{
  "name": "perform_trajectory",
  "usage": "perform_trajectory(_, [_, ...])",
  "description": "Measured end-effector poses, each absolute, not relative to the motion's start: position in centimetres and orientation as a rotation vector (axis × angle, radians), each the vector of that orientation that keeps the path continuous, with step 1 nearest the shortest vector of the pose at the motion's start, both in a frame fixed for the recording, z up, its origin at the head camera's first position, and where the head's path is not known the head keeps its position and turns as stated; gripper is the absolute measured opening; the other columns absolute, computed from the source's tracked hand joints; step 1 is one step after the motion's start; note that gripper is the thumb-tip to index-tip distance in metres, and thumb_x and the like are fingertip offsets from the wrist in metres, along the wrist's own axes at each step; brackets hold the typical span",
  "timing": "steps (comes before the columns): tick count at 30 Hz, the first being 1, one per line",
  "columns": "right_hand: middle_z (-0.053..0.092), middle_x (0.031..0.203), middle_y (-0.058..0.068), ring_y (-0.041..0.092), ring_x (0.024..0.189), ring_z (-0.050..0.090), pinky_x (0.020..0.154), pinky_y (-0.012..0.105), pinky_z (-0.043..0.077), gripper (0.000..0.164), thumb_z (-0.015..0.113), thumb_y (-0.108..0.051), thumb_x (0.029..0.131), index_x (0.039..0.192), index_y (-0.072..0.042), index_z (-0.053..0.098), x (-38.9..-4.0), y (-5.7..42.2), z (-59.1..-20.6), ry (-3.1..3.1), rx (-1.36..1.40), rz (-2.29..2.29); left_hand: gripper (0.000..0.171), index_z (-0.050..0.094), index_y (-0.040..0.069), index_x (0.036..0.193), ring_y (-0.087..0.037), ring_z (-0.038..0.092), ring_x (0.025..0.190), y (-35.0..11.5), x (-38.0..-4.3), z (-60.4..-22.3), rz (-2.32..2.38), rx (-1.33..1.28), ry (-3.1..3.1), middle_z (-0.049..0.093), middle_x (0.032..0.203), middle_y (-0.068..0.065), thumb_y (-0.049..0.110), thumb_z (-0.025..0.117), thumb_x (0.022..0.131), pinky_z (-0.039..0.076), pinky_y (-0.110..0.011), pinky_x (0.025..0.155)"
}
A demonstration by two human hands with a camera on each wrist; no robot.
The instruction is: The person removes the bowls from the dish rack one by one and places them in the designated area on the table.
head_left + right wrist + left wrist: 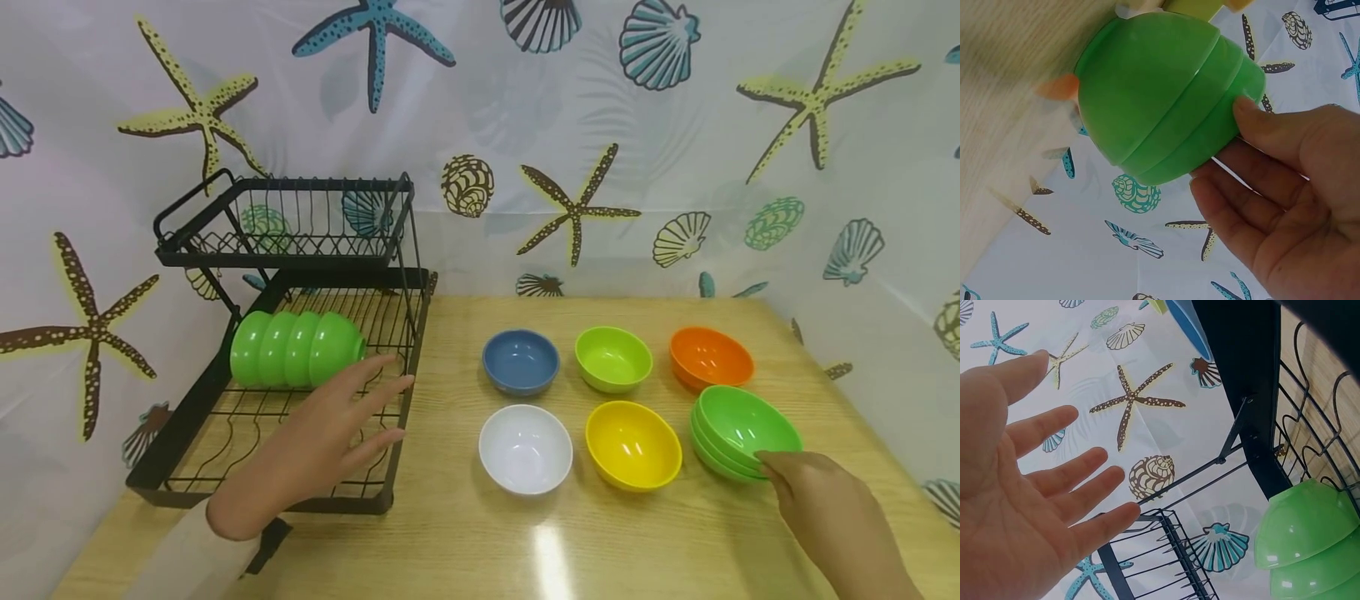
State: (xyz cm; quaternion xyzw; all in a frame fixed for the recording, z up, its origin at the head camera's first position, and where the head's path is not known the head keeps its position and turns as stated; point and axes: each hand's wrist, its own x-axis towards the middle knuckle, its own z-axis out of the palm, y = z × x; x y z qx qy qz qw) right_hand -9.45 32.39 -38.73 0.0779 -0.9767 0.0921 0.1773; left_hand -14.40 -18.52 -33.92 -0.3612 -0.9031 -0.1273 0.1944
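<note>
The person's left hand, emerging from a cream fabric sleeve, is spread with its fingers apart over the near right side of a black metal two-tier dish rack. Four round, glossy green bowls lie nested on their sides in the rack's lower tier, at about 11 o'clock from that hand. The right hand grips a nested stack of glossy green bowls at its 4 o'clock edge, thumb and fingers pinching it. Taking the round, glossy yellow bowl as the dial's centre, this stack stands at 3 o'clock, a round orange bowl between 1 and 2, a round lime-green bowl near 12, a round blue bowl at 10, and a round white bowl at 9. The rack is well beyond the white bowl, between 9 and 10, on the pale wood-grain desk. A white cloth printed with starfish and shells hangs behind at 12.
</note>
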Motion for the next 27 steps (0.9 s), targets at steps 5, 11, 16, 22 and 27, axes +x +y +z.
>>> perform_trajectory(5, [0.068, 0.096, 0.024, 0.048, 0.088, 0.062, 0.069, 0.061, 0.050, 0.024, 0.075, -0.002, 0.077, 0.100, 0.003, 0.069, -9.2, 32.1, -38.8, -2.712, 0.248, 0.265, 0.059, 0.050, 0.014, 0.139, -0.034, 0.046, 0.129, -18.5, -14.4, -34.0, -0.360, -1.000, -2.562, 0.040, 0.146, -0.015, 0.035, 0.069, 0.088, 0.044, -0.051, 0.102])
perform_trajectory(11, [0.060, 0.117, 0.023, 0.046, 0.104, 0.053, 0.084, 0.062, 0.046, 0.042, 0.065, -0.030, 0.091, 0.123, -0.004, 0.061, -9.3, 31.4, -38.7, -2.535, 0.411, 0.249, 0.053, 0.053, 0.012, 0.136, -0.034, 0.051, 0.124, -18.5, -14.3, -33.9, -0.359, -0.996, -2.521, 0.045, 0.143, -0.015, 0.033, 0.067, 0.090, 0.048, -0.050, 0.097])
perform_trajectory(16, [0.056, 0.125, 0.019, 0.042, 0.114, 0.048, 0.089, 0.062, 0.042, 0.068, 0.028, -0.061, 0.098, 0.127, -0.008, 0.060, -9.4, 30.0, -38.0, -2.449, 0.570, 0.313, 0.043, 0.059, 0.010, 0.129, -0.031, 0.059, 0.114, -18.4, -14.6, -33.4, -0.363, -0.984, -2.425, 0.054, 0.134, -0.013, 0.031, 0.064, 0.092, 0.054, -0.044, 0.089])
perform_trajectory(22, [0.053, 0.133, 0.015, 0.036, 0.122, 0.045, 0.116, 0.035, 0.027, 0.063, 0.033, -0.058, 0.098, 0.130, -0.010, 0.059, -9.2, 28.0, -37.9, -2.457, 0.715, 0.347, 0.043, 0.060, 0.007, 0.126, -0.029, 0.063, 0.105, -18.9, -15.2, -32.5, -0.402, -0.877, -2.415, 0.058, 0.127, -0.012, 0.019, 0.070, 0.087, 0.059, -0.036, 0.072])
perform_trajectory(27, [0.049, 0.140, 0.014, 0.034, 0.132, 0.039, 0.120, 0.028, 0.014, 0.061, 0.032, -0.057, 0.099, 0.136, -0.014, 0.054, -8.9, 27.0, -38.1, -2.489, 0.761, 0.319, 0.042, 0.058, 0.005, 0.127, -0.031, 0.060, 0.108, -19.6, -16.2, -31.8, -0.485, -0.721, -2.499, 0.059, 0.123, -0.015, 0.015, 0.069, 0.088, 0.058, -0.042, 0.078])
